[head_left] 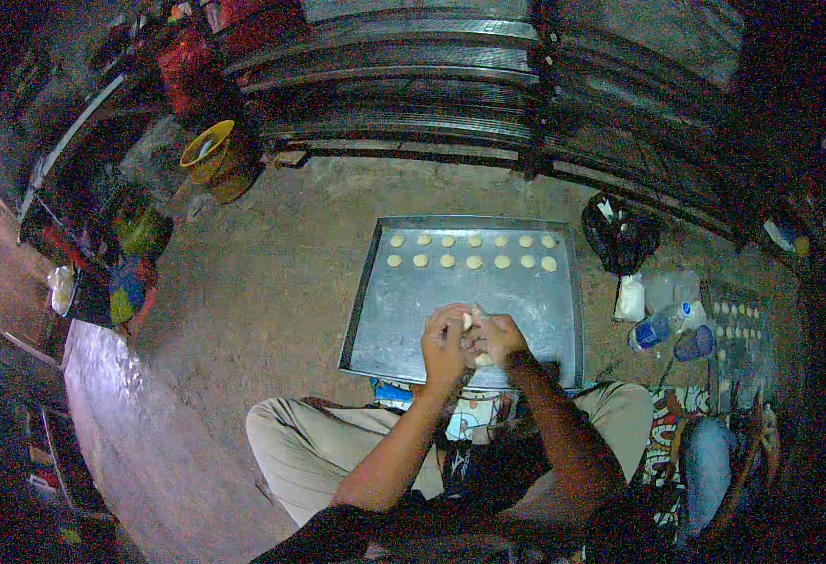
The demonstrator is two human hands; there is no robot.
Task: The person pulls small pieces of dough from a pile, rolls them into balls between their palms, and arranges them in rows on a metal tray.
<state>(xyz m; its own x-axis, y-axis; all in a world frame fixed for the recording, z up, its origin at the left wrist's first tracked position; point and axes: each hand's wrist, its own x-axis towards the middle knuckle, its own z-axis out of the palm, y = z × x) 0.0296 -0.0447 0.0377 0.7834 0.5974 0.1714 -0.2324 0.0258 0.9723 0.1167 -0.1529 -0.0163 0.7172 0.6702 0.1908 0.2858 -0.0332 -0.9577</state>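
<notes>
A large metal baking tray (375,324) lies in front of my crossed legs. Two rows of small, pale, flattened dough rounds (474,262) run along its far side. Over the near half of the tray, my left hand (446,340) is closed around a small piece of pale dough (467,321). My right hand (498,336) meets it from the right, fingers bent and pressed together at the same dough. Below the hands, another pale dough lump (483,360) shows partly; the fingers hide the rest of it.
Right of the tray are a black plastic bag (620,235), a white packet (629,299), a plastic bottle (657,327) and a purplish cup (693,344). Farther right, a person (709,461) sits near a second tray (737,350) of dough rounds. A yellow bucket (225,174) and metal racks (394,89) stand behind.
</notes>
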